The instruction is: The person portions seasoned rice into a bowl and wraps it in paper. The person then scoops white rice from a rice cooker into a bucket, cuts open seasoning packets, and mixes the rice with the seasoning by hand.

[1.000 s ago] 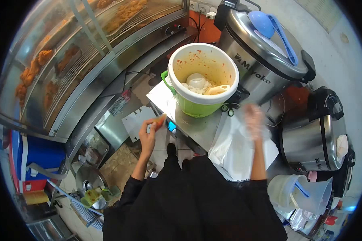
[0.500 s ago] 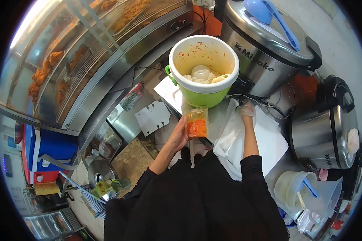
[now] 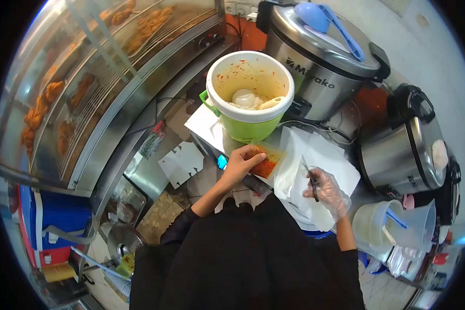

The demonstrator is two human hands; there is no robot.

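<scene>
My left hand (image 3: 240,164) is closed on a see-through plastic packet (image 3: 266,167) of red-orange sauce, pinching its upper edge. In my right hand (image 3: 331,195), which wears a thin plastic glove, are dark-handled scissors (image 3: 313,182) with the blades pointing up and away from me. The scissors are apart from the packet, to its right. Beneath my right hand lie sheets of white paper (image 3: 341,170). Just beyond the packet stands a green and white tub (image 3: 245,126), with rice and a pale scoop (image 3: 244,97) inside.
Two steel rice cookers stand right of the tub, the larger cooker (image 3: 315,67) with a blue ladle (image 3: 313,18) on its lid. A glass cabinet (image 3: 103,88) of fried chicken fills the left. Plastic jugs (image 3: 374,222) sit at right.
My right hand has come back from the paper's far edge with the scissors. The packet has tilted, and my left hand now pinches its top. The view has shifted slightly.
</scene>
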